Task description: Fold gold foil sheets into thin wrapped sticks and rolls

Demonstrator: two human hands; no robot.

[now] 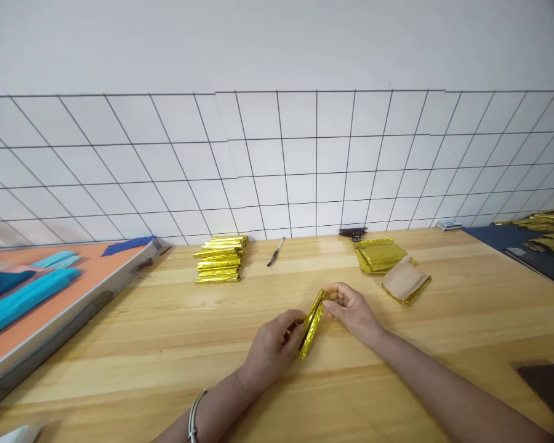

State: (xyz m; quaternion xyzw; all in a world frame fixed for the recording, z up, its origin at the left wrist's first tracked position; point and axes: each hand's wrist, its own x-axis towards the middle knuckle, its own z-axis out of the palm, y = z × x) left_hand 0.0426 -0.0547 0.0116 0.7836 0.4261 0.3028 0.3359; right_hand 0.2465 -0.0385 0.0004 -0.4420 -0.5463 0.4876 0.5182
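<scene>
Above the wooden table, a folded strip of shiny gold foil (pixel 311 330) is held between both hands, slanting up to the right with a dark gap along its length. My left hand (pixel 277 341) is closed around its lower left side, and the fingertips are partly hidden behind it. At the upper end, my right hand (pixel 348 309) pinches the foil between thumb and fingers. Farther back on the left lies a stack of folded gold foil strips (pixel 219 261). To the right are a flat gold foil piece (pixel 381 253) and a brown-backed foil piece (pixel 404 280) overlapping it.
A pen (pixel 276 252) and a black clip (pixel 353 233) lie near the tiled wall. At left, an orange-topped board (pixel 106 264) carries blue and turquoise cloth (pixel 28 301). More gold foil (pixel 547 223) rests on a dark blue mat (pixel 498 243) at right. A dark object (pixel 547 387) sits near the right edge.
</scene>
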